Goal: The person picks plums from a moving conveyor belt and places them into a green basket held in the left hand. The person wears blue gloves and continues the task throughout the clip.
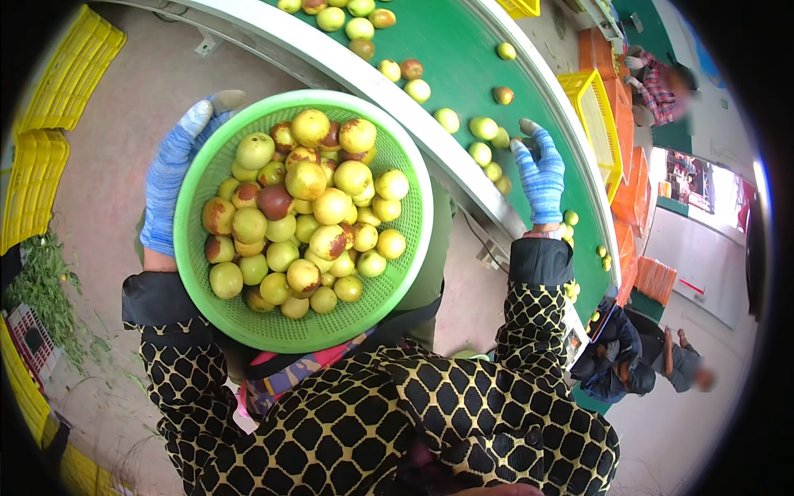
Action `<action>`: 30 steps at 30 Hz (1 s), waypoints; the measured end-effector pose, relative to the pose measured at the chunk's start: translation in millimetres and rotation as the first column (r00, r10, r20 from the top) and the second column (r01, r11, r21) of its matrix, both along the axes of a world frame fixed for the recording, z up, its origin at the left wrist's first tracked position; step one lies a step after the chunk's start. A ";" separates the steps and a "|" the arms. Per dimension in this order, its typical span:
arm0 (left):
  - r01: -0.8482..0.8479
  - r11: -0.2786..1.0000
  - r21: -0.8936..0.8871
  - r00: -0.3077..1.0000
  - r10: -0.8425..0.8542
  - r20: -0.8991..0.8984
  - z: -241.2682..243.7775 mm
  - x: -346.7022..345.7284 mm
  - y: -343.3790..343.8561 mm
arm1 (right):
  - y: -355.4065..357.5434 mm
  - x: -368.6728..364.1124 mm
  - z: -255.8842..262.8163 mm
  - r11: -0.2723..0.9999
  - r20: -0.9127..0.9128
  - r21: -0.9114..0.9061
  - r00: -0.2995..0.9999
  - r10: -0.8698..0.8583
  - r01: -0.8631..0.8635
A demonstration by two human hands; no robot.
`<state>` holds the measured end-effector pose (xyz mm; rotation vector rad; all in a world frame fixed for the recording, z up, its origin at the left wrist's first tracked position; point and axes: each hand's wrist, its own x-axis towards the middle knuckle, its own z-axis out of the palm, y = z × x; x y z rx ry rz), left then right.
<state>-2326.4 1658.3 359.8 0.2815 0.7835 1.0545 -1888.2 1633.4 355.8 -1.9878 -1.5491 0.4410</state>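
Note:
A round green plastic basket [406, 273] holds many yellow-green jujubes [305, 181], some with brown-red patches. My left hand [177, 167], in a blue knitted glove, supports the basket from its left side; part of the hand is hidden behind the rim. Over the green conveyor belt [459, 68] is my right hand [541, 177], gloved alike, with thumb and fingers apart and no fruit visible in its grasp. Beside its fingertips lies a small group of loose jujubes [484, 128] on the belt, close to the belt's near rail.
The conveyor's white metal rail [397, 87] runs diagonally past the basket. Yellow crates [71, 71] stand at the left, above a heap of green leaves [46, 297]. Across the belt are another yellow crate [592, 124] and orange crates [633, 192]. Other people [660, 90] are on the right.

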 end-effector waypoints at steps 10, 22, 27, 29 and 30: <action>-0.004 1.000 -0.020 1.000 0.003 -0.007 13.6 -3.2 -3.4 | 20.2 -50.8 9.9 0.962 0.016 -0.082 0.965 0.261 -0.259; -0.048 0.999 0.002 0.998 0.048 -0.047 20.3 -5.9 -2.8 | 70.0 -79.8 -1.9 0.919 -0.082 -0.221 0.945 0.315 -0.326; -0.045 0.999 -0.009 0.996 0.045 -0.077 20.2 -5.7 -1.3 | 81.9 -71.1 -13.9 0.941 -0.103 -0.100 0.944 0.313 -0.323; -0.053 0.999 0.006 0.979 0.053 -0.199 18.2 -7.6 0.2 | 82.6 -72.9 -10.7 0.965 -0.072 -0.025 0.963 0.259 -0.262; -0.060 0.998 0.006 0.975 0.060 -0.212 17.5 -8.1 -0.1 | 82.1 -75.0 -10.1 0.967 0.022 0.045 0.968 0.251 -0.252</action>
